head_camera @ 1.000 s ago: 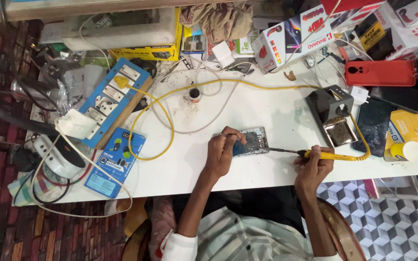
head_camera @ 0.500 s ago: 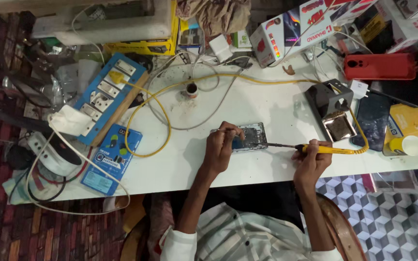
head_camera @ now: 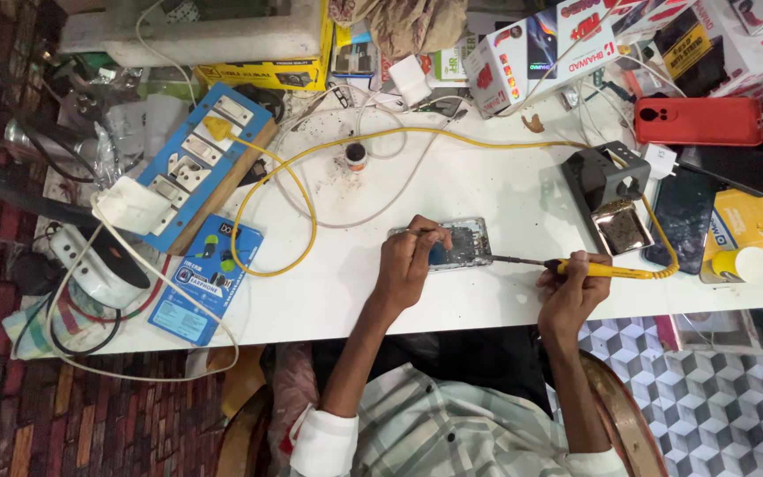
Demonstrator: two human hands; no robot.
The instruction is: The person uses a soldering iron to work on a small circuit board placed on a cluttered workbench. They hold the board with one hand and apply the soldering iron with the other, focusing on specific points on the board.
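An opened phone (head_camera: 465, 245) with its insides showing lies on the white table (head_camera: 487, 185). My left hand (head_camera: 410, 261) rests on its left end and pinches a thin metal tool, likely tweezers, over the board. My right hand (head_camera: 571, 287) grips a yellow-handled soldering iron (head_camera: 598, 268); its dark tip points left and reaches the phone's right edge. The iron's yellow cable (head_camera: 311, 163) loops across the table to a blue socket board (head_camera: 200, 168).
A black iron stand with a brass sponge tray (head_camera: 615, 199) sits right of the phone. A red phone case (head_camera: 698, 121), dark phones (head_camera: 686, 221), boxes (head_camera: 532, 53), a small jar (head_camera: 356, 157), a blue packet (head_camera: 205, 278) and tangled white cables (head_camera: 90, 265) crowd the table's edges.
The view has shifted slightly. Both hands stay at the phone, with the iron tip still at its right edge and the left hand's tool still over the board.
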